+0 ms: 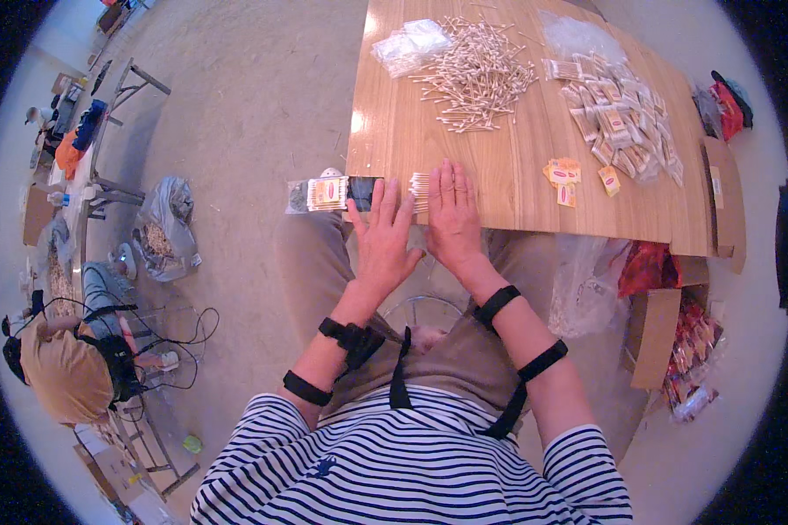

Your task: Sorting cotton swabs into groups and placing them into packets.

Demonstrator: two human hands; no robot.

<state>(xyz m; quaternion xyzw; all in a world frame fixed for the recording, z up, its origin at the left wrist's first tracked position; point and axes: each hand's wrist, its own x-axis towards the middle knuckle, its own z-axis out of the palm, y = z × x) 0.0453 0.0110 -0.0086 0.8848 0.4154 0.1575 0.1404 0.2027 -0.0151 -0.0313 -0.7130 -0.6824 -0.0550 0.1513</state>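
My left hand (383, 238) lies flat, fingers apart, at the near edge of the wooden table (517, 188), its fingertips on a small clear packet with a yellow label (328, 193) that juts past the table's left corner. My right hand (453, 214) rests palm down beside it, fingers together, on a short row of cotton swabs (418, 190) at the table edge. A big loose heap of cotton swabs (480, 77) lies farther back on the table.
Empty clear bags (411, 44) lie behind the heap. Many filled packets (622, 122) and loose yellow labels (565, 173) cover the right side. A cardboard box (665, 337) stands on the floor at right. Another person (70, 363) sits at lower left by a bag (162, 232).
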